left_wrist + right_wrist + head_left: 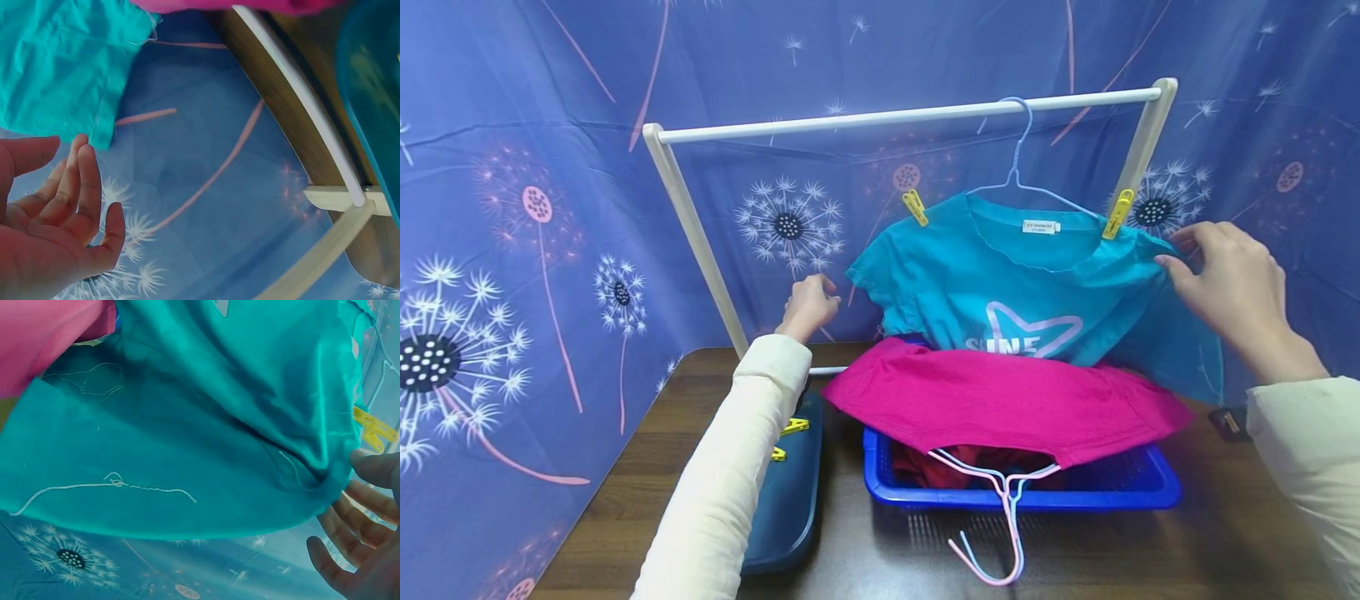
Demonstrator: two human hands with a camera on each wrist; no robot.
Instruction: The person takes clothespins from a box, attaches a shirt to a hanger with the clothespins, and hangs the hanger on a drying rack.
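We see the teal shirt (940, 267) hanging on a pale blue hanger (1017, 179), whose hook sits over the bar of the rack (910, 119). Two yellow pegs are clipped on it, the left peg (914, 208) at one shoulder and the right peg (1117, 215) at the other.

Our right hand (1232, 279) holds the shirt just beyond the right peg, thumb on the front and fingers behind the edge. Our left hand (811, 302) grasps nothing; its fingers are loosely bent, with the thumb wide of them, just beside the other sleeve.

Below the shirt's neck and star print, we see a pink garment (1000, 396) spread across the blue basket (925, 497), covering the shirt's lower part from the head view. Hanger hooks (1011, 533), pink and light blue, stick out from it past the front rim. Dark red cloth (925, 468) lies inside the basket. To the left, the dark tray (786, 508) stands on the worktop (850, 567) with more yellow pegs (795, 426) in it, partly hidden by our left sleeve (715, 475).
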